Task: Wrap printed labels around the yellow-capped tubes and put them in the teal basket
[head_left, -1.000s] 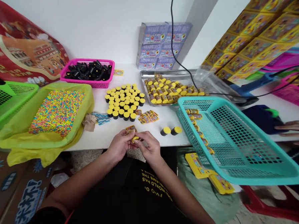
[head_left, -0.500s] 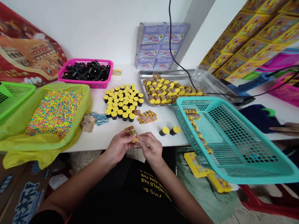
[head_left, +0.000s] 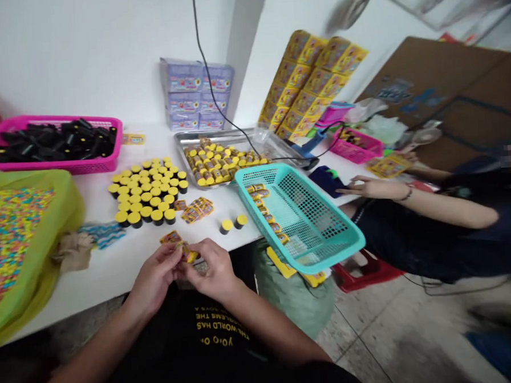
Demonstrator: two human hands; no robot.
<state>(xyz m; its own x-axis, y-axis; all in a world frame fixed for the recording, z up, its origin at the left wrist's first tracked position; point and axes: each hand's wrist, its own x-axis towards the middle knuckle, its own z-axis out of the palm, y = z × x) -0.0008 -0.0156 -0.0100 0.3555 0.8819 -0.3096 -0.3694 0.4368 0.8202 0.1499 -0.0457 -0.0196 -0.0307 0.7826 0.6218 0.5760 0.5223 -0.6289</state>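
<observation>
Both hands meet at the near edge of the white table [head_left: 114, 267]. My left hand [head_left: 155, 274] and my right hand [head_left: 212, 268] are closed together on a small yellow-capped tube with a yellow printed label [head_left: 185, 253] between the fingertips. Just beyond them lie a few loose labels [head_left: 196, 209] and two lone yellow-capped black tubes [head_left: 232, 223]. A block of several yellow-capped black tubes [head_left: 146, 188] stands upright further back. A tilted teal basket [head_left: 313, 234] with labelled tubes along its wall overhangs the table edge to my right.
A pink basket of black tubes [head_left: 51, 142] and a yellow-lined bin of coloured candy [head_left: 13, 227] sit to the left. A metal tray of labelled tubes [head_left: 219, 162], purple boxes [head_left: 197, 94] and yellow boxes [head_left: 313, 74] stand behind. Another person's arm [head_left: 427, 202] rests on the table at right.
The view has swung to the right, bringing the other person and the yellow boxes into sight. My hands stay together on the tube and label at the table edge.
</observation>
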